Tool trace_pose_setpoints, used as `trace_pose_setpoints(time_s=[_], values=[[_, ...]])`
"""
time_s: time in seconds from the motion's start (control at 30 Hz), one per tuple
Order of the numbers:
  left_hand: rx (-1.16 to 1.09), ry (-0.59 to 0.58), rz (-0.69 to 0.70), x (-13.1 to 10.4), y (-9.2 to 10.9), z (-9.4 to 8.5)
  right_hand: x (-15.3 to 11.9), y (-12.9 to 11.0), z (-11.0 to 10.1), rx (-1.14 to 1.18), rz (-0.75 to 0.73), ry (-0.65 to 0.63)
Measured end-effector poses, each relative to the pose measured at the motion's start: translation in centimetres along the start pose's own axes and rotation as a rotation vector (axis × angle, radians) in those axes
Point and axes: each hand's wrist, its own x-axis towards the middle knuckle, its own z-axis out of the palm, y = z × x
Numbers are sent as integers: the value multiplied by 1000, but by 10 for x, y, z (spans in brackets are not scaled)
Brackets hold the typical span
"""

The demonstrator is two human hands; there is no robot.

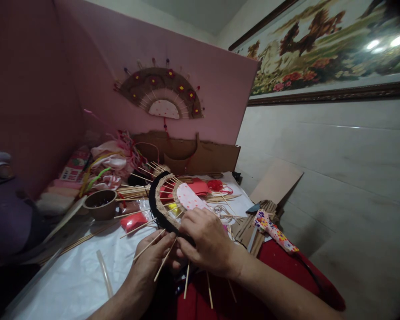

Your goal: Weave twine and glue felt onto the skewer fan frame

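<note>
Forearms [280, 289], fingers [190, 219] on fan [187, 195], illegible label [72, 173]

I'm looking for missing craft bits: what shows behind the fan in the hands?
Between the sticks of the fan, something red and something yellow show, partly hidden. Whatever lies behind its black rim, dotted white panel and the right hand is covered.

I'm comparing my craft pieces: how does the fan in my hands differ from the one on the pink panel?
The held fan has a black band; the displayed fan has a brown one with flowers. The held fan's visible outer stick tips look bare; the displayed fan's carry bead-like ends. Both have pale, spotted centers.
</note>
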Motion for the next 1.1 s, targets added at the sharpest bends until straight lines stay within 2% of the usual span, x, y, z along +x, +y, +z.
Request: trace_pose_setpoints(time_s=[0.27,0.4,0.5,0.57,0.63,0.73,0.8,0.87,0.93,1.0,1.1], values=[[-17,12,4,0,0,3,0,-5,4,-139,-32,3],[-9,10,-5,-1,0,4,-1,-5,2,-42,-7,25],[1,39,-25,-1,0,2,-7,2,-8,80,20,59],[20,54,-34,-1,1,2,-16,15,-20,126,67,125],[39,66,-34,-1,2,3,-31,38,-32,119,161,230],[56,87,-42,-2,4,5,-63,84,-50,-18,452,313],[71,104,-53,-2,5,5,-87,115,-58,-136,672,228],[85,105,-66,0,3,3,-110,137,-61,-139,818,90],[79,81,-94,2,0,1,-129,150,-58,-50,849,-56],[93,59,-123,4,-1,-1,-143,156,-50,13,828,-144],[138,72,-121,3,0,0,-155,159,-35,23,806,-135]])
